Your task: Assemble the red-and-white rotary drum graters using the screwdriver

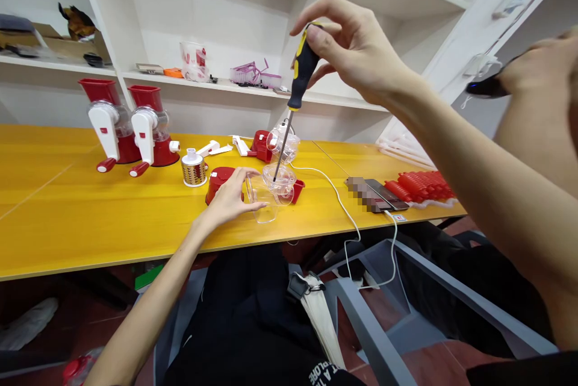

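My right hand [338, 43] grips a black-and-yellow screwdriver [303, 70] by the upper part of its handle. The shaft slants down, and its tip reaches into a clear plastic housing [266, 205] on the table. My left hand [232, 196] is wrapped around the left side of that housing, steadying it against the tabletop. Just behind my left hand sits a red base [220, 178], and a red hopper [297, 191] lies right of the housing. Whether the tip touches a screw inside cannot be made out.
Two assembled red-and-white rotary graters [151, 127] stand on the yellow table [112, 211] at left, beside a metal grater drum [194, 169]. Farther back lie a red base [262, 145] and white handles. A phone [383, 193] on a white cable and red parts [419, 186] lie right. Another person's arm [537, 73] is at far right.
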`<state>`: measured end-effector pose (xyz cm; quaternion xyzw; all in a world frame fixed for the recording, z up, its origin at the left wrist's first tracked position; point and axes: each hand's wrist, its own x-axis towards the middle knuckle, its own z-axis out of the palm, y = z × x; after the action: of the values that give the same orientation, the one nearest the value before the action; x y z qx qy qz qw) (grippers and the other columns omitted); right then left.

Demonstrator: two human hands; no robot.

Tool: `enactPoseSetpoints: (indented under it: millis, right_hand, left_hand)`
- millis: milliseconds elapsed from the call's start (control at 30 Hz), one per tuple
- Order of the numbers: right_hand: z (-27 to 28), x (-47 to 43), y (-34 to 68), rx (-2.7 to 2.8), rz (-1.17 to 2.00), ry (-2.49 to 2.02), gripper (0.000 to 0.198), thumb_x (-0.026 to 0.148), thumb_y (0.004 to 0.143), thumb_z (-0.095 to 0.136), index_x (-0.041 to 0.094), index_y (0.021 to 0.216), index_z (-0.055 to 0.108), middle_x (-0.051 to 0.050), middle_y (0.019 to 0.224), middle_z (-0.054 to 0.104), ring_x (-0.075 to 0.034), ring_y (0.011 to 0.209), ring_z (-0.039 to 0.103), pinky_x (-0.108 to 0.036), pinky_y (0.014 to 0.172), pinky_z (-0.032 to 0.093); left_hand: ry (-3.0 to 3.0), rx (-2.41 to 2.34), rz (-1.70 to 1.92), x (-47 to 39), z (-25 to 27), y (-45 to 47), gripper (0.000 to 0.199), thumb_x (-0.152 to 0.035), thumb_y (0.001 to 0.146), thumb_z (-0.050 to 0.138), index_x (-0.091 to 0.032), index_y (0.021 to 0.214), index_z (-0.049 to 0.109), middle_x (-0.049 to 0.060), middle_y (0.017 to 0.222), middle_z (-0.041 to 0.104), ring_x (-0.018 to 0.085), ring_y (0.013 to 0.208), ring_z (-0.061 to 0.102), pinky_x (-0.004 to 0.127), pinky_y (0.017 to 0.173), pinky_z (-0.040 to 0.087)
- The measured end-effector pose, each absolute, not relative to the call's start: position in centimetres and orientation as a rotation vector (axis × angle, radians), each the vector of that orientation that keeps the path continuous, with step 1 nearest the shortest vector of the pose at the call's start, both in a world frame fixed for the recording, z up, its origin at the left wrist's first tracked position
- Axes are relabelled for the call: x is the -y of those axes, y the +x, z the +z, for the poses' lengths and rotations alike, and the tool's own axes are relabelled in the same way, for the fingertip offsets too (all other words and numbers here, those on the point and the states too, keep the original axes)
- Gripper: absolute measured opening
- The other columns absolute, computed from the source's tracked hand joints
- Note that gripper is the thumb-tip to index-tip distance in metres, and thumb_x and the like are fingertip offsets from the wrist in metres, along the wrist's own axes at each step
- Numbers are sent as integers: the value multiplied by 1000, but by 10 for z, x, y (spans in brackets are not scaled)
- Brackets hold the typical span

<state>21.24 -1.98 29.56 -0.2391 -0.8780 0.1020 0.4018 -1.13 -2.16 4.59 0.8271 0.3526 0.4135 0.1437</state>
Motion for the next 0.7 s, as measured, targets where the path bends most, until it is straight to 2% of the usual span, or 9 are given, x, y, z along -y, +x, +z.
enactPoseSetpoints:
  millis: [100, 233, 300, 367, 533, 600, 700]
  right_hand:
    - [289, 19, 210, 2163, 248, -568, 40, 65, 83, 64, 28, 100, 65, 0, 82, 62, -16, 78, 66, -28, 56, 60]
    - [289, 18, 212, 2197, 330, -571, 46, 65, 85, 61, 30, 115, 66, -2, 106, 69, -18, 96, 68, -29, 66, 62]
    - [291, 18, 214, 2198, 355, -572, 45, 63, 82, 66, 31, 114, 68, -2, 114, 68, -18, 100, 67, -29, 71, 61]
    - [292, 17, 214, 2173, 347, -564, 44, 62, 79, 71, 32, 110, 70, -2, 109, 69, -17, 96, 67, -29, 71, 61]
    - [289, 16, 211, 2067, 216, -569, 45, 67, 71, 76, 30, 96, 70, 0, 82, 66, -16, 76, 64, -31, 66, 58]
    - [288, 16, 210, 2057, 196, -588, 48, 71, 71, 73, 30, 96, 71, -1, 84, 67, -16, 78, 65, -30, 66, 58]
    - [287, 16, 210, 2100, 244, -596, 52, 73, 75, 67, 31, 106, 71, -2, 99, 72, -18, 91, 69, -30, 69, 58]
  left_hand:
    - [2388, -1012, 1195, 21, 46, -11, 59, -43, 76, 79, -24, 122, 48, 7, 126, 59, 26, 122, 59, 41, 102, 49]
    - [2392, -1021, 1183, 20, 45, -11, 61, -44, 76, 79, -24, 123, 47, 7, 127, 58, 26, 122, 59, 42, 103, 48]
    - [2390, -1027, 1180, 20, 44, -11, 61, -45, 76, 79, -24, 123, 47, 7, 127, 58, 26, 122, 58, 43, 104, 48]
    - [2383, -1029, 1185, 20, 44, -11, 60, -44, 75, 79, -24, 123, 47, 7, 126, 58, 26, 122, 59, 43, 103, 49]
    - [2377, -1021, 1191, 22, 46, -11, 60, -42, 75, 80, -24, 122, 47, 7, 126, 59, 26, 121, 59, 43, 102, 49]
    - [2376, -1028, 1191, 22, 46, -11, 60, -41, 74, 81, -24, 122, 48, 7, 126, 59, 26, 121, 59, 43, 102, 50]
    - [2376, -1037, 1182, 22, 46, -11, 61, -40, 74, 81, -24, 122, 48, 7, 126, 58, 26, 121, 59, 42, 102, 49]
